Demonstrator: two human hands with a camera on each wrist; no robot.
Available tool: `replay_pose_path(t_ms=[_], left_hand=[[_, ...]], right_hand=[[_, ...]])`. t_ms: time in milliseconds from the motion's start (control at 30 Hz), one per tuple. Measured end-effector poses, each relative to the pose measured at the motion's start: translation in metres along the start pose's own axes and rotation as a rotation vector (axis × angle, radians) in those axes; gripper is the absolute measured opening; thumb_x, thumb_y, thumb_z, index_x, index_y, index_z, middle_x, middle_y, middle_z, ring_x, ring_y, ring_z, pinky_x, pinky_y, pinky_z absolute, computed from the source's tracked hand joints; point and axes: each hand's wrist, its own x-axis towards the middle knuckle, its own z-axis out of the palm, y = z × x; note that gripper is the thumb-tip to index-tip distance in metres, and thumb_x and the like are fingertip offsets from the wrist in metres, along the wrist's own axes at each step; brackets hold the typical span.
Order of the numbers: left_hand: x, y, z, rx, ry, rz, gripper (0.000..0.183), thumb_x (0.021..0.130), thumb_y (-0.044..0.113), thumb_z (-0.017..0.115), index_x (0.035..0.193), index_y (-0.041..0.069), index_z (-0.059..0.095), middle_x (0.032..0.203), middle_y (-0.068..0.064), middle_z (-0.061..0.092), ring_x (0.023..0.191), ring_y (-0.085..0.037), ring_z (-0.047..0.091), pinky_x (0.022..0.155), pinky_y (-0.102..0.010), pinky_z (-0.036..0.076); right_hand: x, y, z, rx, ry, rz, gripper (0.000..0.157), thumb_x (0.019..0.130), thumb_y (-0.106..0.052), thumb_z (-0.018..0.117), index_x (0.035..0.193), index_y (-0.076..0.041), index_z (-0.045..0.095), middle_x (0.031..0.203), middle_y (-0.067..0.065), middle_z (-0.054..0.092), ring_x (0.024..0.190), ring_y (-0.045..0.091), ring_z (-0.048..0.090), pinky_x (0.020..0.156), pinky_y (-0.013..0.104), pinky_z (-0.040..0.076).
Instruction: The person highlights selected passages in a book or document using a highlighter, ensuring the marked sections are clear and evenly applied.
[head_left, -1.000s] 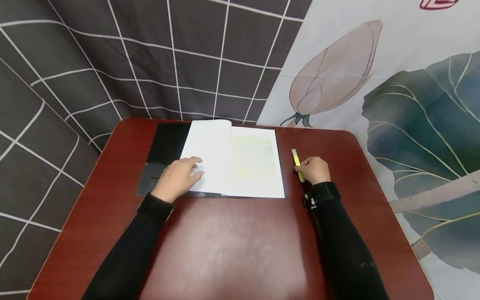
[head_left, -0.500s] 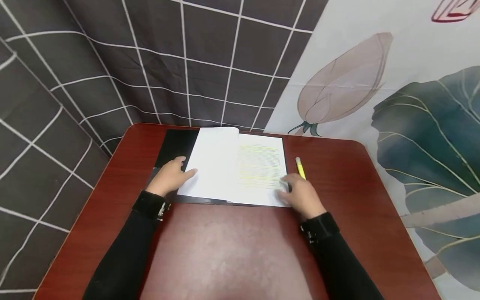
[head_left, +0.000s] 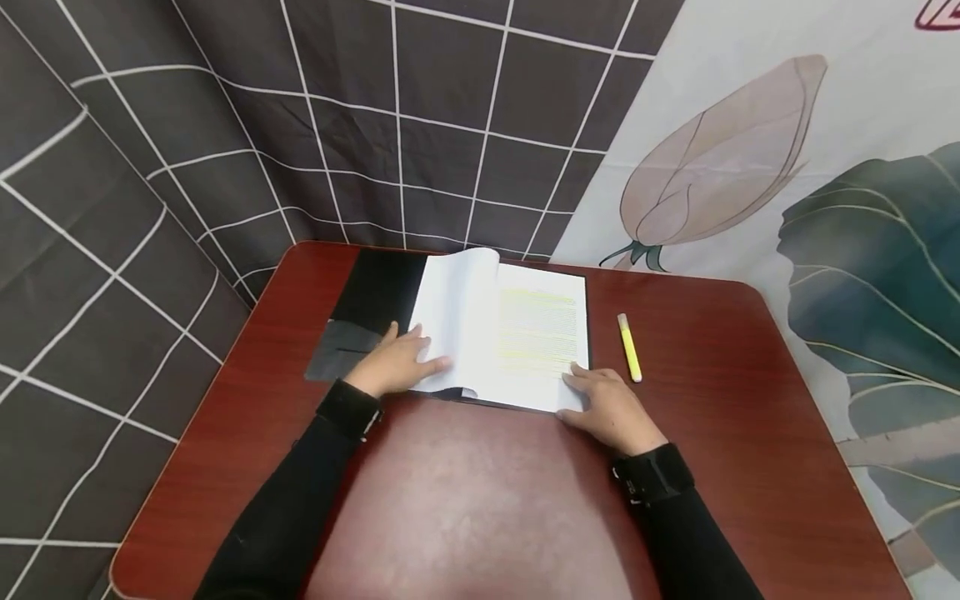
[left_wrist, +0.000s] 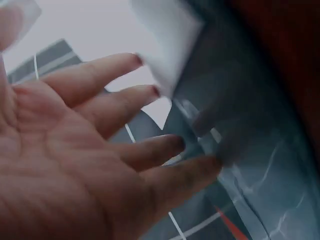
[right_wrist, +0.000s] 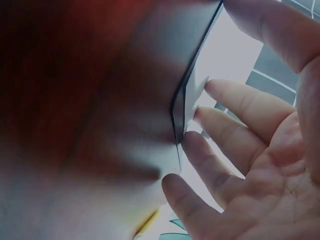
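A black folder [head_left: 390, 279] lies spread on the table with white sheets in it. Its left-hand sheet [head_left: 446, 292] is blank and bulges up near the fold. Lines marked in yellow run across the right-hand page [head_left: 536, 333]. My left hand [head_left: 393, 362] rests at the left sheet's lower left part, fingers spread, as the left wrist view also shows. At the right page's lower corner, my right hand [head_left: 611, 408] touches the paper with extended fingers; in the right wrist view its fingertips [right_wrist: 215, 87] meet the folder's edge. A yellow highlighter [head_left: 630, 348] lies just right of the folder.
The red-brown table [head_left: 480, 500] has rounded corners. Behind it and on the left hangs a dark grid-patterned cloth [head_left: 337, 108]. A white cloth with a flower print [head_left: 712, 158] covers the right side.
My right hand let go of the highlighter and moved left onto the right page's corner. My left hand shifted on the left sheet, which now bulges more. The head view turned slightly.
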Motion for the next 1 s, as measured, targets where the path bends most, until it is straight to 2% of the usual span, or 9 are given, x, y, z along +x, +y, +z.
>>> replay_pose_path(t_ms=[133, 333, 400, 533, 667, 733, 867, 933, 1000], left_hand=[[-0.006, 0.016, 0.012, -0.025, -0.045, 0.05, 0.092, 0.106, 0.079, 0.057, 0.176, 0.021, 0.045, 0.188, -0.008, 0.033, 0.176, -0.059, -0.007, 0.131, -0.091, 0.004], [-0.03, 0.061, 0.012, 0.001, -0.046, 0.154, 0.077, 0.112, 0.063, 0.061, 0.178, 0.029, 0.041, 0.189, -0.001, 0.033, 0.173, -0.063, -0.012, 0.133, -0.09, -0.001], [-0.028, 0.069, 0.018, 0.033, -0.029, 0.204, 0.076, 0.111, 0.065, 0.06, 0.178, 0.033, 0.041, 0.191, 0.003, 0.027, 0.172, -0.066, -0.012, 0.133, -0.089, 0.0], [-0.021, 0.082, 0.027, 0.065, 0.0, 0.319, 0.081, 0.11, 0.068, 0.06, 0.18, 0.038, 0.032, 0.195, 0.004, 0.01, 0.171, -0.069, 0.003, 0.136, -0.085, 0.01], [-0.018, 0.086, 0.034, 0.045, 0.018, 0.367, 0.095, 0.109, 0.068, 0.065, 0.184, 0.036, 0.015, 0.195, -0.005, -0.004, 0.166, -0.059, 0.041, 0.134, -0.073, 0.037], [-0.021, 0.085, 0.036, 0.052, 0.007, 0.34, 0.1, 0.108, 0.065, 0.068, 0.185, 0.031, 0.013, 0.195, -0.008, 0.005, 0.165, -0.049, 0.048, 0.132, -0.068, 0.043], [-0.025, 0.082, 0.041, 0.167, -0.056, 0.293, 0.09, 0.107, 0.055, 0.075, 0.179, 0.018, 0.037, 0.187, -0.014, 0.034, 0.172, -0.039, 0.04, 0.137, -0.066, 0.036], [-0.019, 0.079, 0.046, 0.223, -0.068, 0.302, 0.079, 0.106, 0.053, 0.076, 0.172, 0.016, 0.052, 0.183, -0.016, 0.043, 0.173, -0.038, 0.039, 0.138, -0.066, 0.036], [-0.012, 0.078, 0.045, 0.21, -0.06, 0.325, 0.072, 0.105, 0.052, 0.077, 0.165, 0.015, 0.061, 0.182, -0.016, 0.045, 0.173, -0.038, 0.038, 0.138, -0.065, 0.036]], right_hand=[[0.0, -0.002, 0.001, 0.026, 0.026, -0.017, 0.064, 0.098, -0.023, 0.089, 0.154, 0.001, 0.068, 0.169, 0.023, 0.06, 0.152, 0.05, 0.056, 0.121, 0.063, 0.052], [0.0, -0.004, 0.004, 0.037, 0.011, -0.042, 0.063, 0.098, -0.021, 0.089, 0.154, -0.002, 0.069, 0.169, 0.02, 0.06, 0.156, 0.049, 0.053, 0.124, 0.065, 0.05], [0.0, -0.004, 0.005, 0.036, -0.004, -0.045, 0.062, 0.098, -0.022, 0.089, 0.155, -0.004, 0.069, 0.17, 0.018, 0.06, 0.158, 0.05, 0.051, 0.125, 0.066, 0.049], [0.002, -0.003, 0.004, 0.064, -0.028, -0.041, 0.062, 0.099, -0.023, 0.088, 0.155, -0.005, 0.069, 0.171, 0.018, 0.059, 0.161, 0.051, 0.048, 0.127, 0.069, 0.046], [0.004, 0.0, 0.002, 0.113, 0.0, -0.051, 0.055, 0.104, -0.019, 0.082, 0.155, -0.002, 0.069, 0.168, 0.021, 0.061, 0.16, 0.049, 0.053, 0.128, 0.069, 0.046], [0.005, 0.0, 0.003, 0.139, 0.05, -0.046, 0.05, 0.108, -0.014, 0.074, 0.156, 0.0, 0.067, 0.166, 0.023, 0.063, 0.157, 0.048, 0.057, 0.127, 0.067, 0.048], [0.005, -0.006, 0.003, 0.201, 0.165, -0.02, 0.05, 0.111, -0.01, 0.063, 0.16, -0.001, 0.062, 0.168, 0.025, 0.059, 0.157, 0.045, 0.058, 0.126, 0.066, 0.05], [0.006, -0.011, 0.001, 0.19, 0.193, -0.041, 0.049, 0.112, -0.013, 0.064, 0.16, -0.002, 0.063, 0.17, 0.024, 0.058, 0.159, 0.045, 0.056, 0.126, 0.067, 0.049], [0.01, -0.017, -0.002, 0.142, 0.168, -0.092, 0.047, 0.11, -0.016, 0.069, 0.156, -0.004, 0.068, 0.168, 0.022, 0.061, 0.157, 0.044, 0.058, 0.125, 0.066, 0.05]])
